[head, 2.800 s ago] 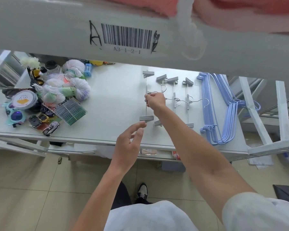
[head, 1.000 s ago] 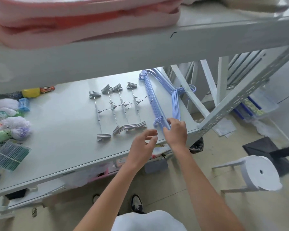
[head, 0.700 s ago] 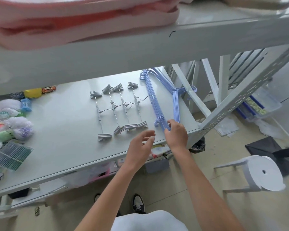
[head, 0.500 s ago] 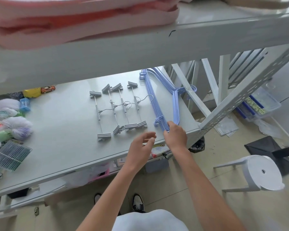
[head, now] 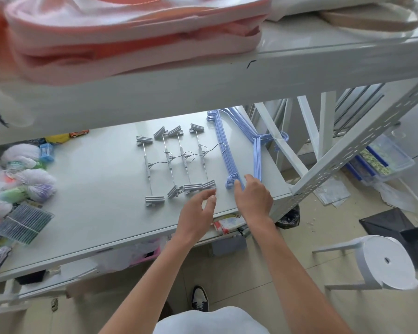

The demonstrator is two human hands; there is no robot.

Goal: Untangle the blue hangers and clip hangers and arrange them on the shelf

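Blue hangers [head: 223,150]: stacked flat at the right end of the shelf [head: 94,179], hooks toward the shelf's right edge.
Clip hangers [head: 179,162]: four in a row, just left of the blue stack.
Right hand [head: 253,197]: fingertips on the stack's near corner; whether they grip it, cannot tell.
Left hand [head: 198,213]: fingers loosely spread, holding nothing, near the closest clips.
Yarn [head: 32,182]: far left.

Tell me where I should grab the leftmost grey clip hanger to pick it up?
Grip the thin metal rod of the leftmost grey clip hanger, midway between its two end clips, coming from above. It lies flat on the white shelf, and its left side is clear of the neighbouring hooks.
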